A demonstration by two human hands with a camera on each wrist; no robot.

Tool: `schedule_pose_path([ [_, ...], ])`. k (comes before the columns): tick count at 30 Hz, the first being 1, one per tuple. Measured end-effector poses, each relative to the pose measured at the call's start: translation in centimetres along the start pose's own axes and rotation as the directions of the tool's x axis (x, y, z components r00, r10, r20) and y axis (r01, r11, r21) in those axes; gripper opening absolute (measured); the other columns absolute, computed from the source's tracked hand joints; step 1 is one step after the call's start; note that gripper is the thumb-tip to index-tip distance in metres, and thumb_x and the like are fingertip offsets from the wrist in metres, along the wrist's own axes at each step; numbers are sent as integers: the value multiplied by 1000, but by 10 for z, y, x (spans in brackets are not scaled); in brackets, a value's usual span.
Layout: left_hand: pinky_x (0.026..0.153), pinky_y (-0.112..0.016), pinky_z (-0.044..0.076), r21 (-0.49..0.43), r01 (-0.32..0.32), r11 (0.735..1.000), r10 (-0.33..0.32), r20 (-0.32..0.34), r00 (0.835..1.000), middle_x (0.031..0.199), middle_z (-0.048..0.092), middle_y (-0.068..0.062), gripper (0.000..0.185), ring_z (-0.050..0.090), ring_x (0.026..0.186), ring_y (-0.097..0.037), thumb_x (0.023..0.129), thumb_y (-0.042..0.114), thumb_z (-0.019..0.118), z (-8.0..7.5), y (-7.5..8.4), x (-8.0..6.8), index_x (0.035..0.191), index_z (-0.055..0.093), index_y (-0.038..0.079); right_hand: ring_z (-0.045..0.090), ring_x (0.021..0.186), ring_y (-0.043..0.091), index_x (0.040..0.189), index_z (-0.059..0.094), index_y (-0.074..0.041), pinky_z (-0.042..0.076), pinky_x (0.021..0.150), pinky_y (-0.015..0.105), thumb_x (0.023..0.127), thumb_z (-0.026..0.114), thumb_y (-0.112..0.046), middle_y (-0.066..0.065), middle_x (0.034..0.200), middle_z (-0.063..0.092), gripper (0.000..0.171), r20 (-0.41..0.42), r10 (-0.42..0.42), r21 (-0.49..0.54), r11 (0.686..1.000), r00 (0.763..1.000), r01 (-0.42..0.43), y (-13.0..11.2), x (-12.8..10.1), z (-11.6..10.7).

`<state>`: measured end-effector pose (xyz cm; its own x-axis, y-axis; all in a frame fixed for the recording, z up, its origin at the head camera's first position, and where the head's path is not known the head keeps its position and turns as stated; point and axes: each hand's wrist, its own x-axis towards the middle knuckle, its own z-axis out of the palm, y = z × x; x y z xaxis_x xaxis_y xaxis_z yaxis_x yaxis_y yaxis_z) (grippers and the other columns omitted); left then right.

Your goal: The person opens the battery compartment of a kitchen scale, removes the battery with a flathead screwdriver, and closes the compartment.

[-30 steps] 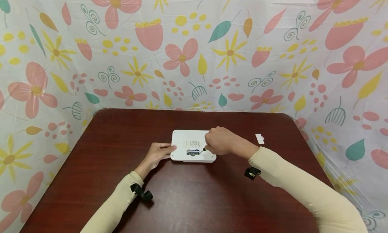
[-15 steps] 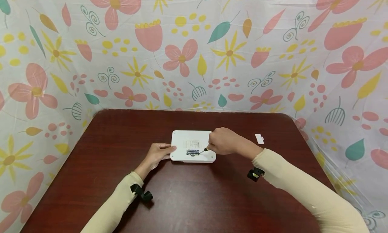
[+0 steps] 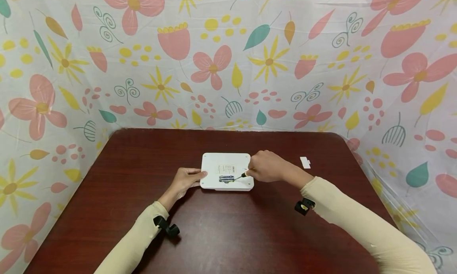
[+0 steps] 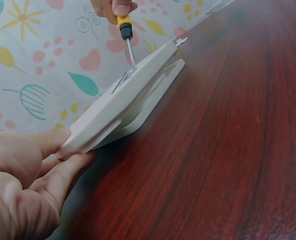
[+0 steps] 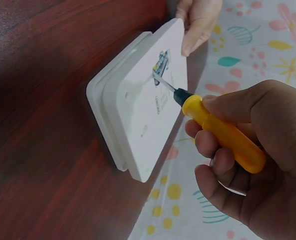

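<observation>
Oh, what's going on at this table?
A person is working on a white device with bare hands. The left hand grips its edge, while the right hand holds a yellow-handled screwdriver, its tip at one end of the small open compartment, which seems to hold batteries. I can't tell exactly what the tip touches. A small white piece, perhaps the compartment's cover, lies apart on the table.

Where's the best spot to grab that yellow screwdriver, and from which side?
Probably by its thick yellow handle, coming from the right and above: the handle slants up that way, while the thin metal shaft leans down to the white case. The right hand grips the handle.
</observation>
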<state>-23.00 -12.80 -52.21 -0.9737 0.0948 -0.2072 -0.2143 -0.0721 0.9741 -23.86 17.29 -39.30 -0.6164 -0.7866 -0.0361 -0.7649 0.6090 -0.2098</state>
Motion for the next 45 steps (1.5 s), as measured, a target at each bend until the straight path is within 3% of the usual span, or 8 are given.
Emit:
schedule_pose_path([
  [7, 76, -32, 65, 0, 3, 1000, -3, -2, 1000, 104, 72, -29, 37, 73, 81, -17, 92, -1, 74, -1, 0, 0, 119, 62, -23, 21, 49, 3, 54, 43, -22, 18, 49, 20, 99, 69, -21, -13, 53, 26, 52, -21, -1, 12, 1000, 1000, 2, 6, -4, 5],
  [10, 76, -32, 65, 2, 5, 1000, -5, 0, 1000, 105, 72, -28, 37, 73, 81, -17, 92, -1, 74, -1, 0, 0, 119, 62, -23, 28, 51, 1, 58, 58, -19, 25, 50, 19, 97, 71, -21, -15, 54, 37, 41, -45, 0, 16, 1000, 999, 0, 8, -6, 8],
  [14, 76, -32, 65, 2, 7, 1000, -7, 1, 1000, 105, 72, -28, 37, 73, 81, -17, 92, -2, 74, 0, 1, 0, 119, 62, -23, 38, 53, 0, 76, 76, -14, 35, 52, 19, 96, 73, -20, -13, 61, 56, 21, -67, 6, 32, 999, 998, -4, 10, -9, 9],
  [26, 76, -33, 65, -5, -5, 1000, 5, 10, 1000, 103, 73, -27, 36, 73, 81, -18, 92, -2, 73, 0, 1, -1, 118, 62, -23, 40, 55, 3, 96, 82, -9, 37, 54, 21, 97, 73, -22, -11, 67, 61, 16, -56, 58, 79, 995, 997, -53, 16, -15, 16],
  [32, 77, -33, 65, -1, -2, 1000, 2, 4, 1000, 103, 73, -27, 35, 73, 81, -18, 92, -2, 74, 0, 1, -1, 118, 62, -23, 49, 61, 2, 102, 82, -8, 44, 58, 22, 97, 73, -20, -2, 87, 76, 16, -71, 56, 98, 994, 996, -49, 22, -18, 21],
  [45, 78, -33, 65, 8, 7, 1000, -7, -2, 1000, 105, 72, -29, 36, 73, 82, -18, 92, -1, 74, 0, 1, -1, 119, 63, -22, 61, 74, 5, 109, 81, -9, 51, 64, 24, 98, 71, -22, 3, 104, 78, 20, -25, 104, 114, 988, 994, -101, 33, -20, 30],
])
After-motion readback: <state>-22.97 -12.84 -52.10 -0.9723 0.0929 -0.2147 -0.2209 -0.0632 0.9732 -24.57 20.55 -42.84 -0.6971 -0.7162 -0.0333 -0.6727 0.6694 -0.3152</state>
